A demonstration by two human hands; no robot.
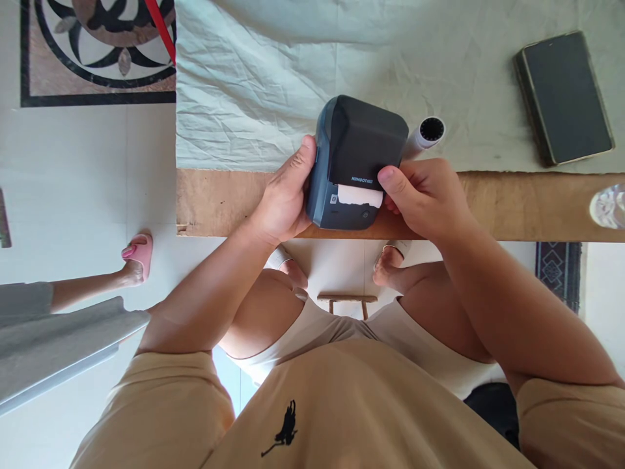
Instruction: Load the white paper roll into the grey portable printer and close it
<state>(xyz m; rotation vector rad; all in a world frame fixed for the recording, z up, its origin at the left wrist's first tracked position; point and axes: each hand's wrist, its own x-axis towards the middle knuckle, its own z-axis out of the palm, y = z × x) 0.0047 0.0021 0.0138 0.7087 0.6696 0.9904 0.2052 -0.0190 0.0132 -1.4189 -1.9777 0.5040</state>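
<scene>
Between my hands is a dark blue-grey label printer (pixel 370 140) with a black lid, tilted over the table's front edge. A strip of white paper (pixel 360 195) with a torn edge sticks out of its front slot. My left hand (pixel 288 195) grips the printer's left side, thumb along the edge and fingers underneath. My right hand (pixel 424 195) is closed at the right front corner, its thumb on the casing beside the paper and its fingers curled, partly hidden. Just behind the right hand a white tube (pixel 417 141) with a dark hollow end lies on the cloth.
A pale green cloth (pixel 254 78) covers the wooden table (pixel 219 202) except its front strip. A smartphone (pixel 566 98) rests on a dark object at the right. A clear glass object (pixel 608 207) is at the right edge. Another person's foot in a pink slipper (pixel 141 257) is on the left floor.
</scene>
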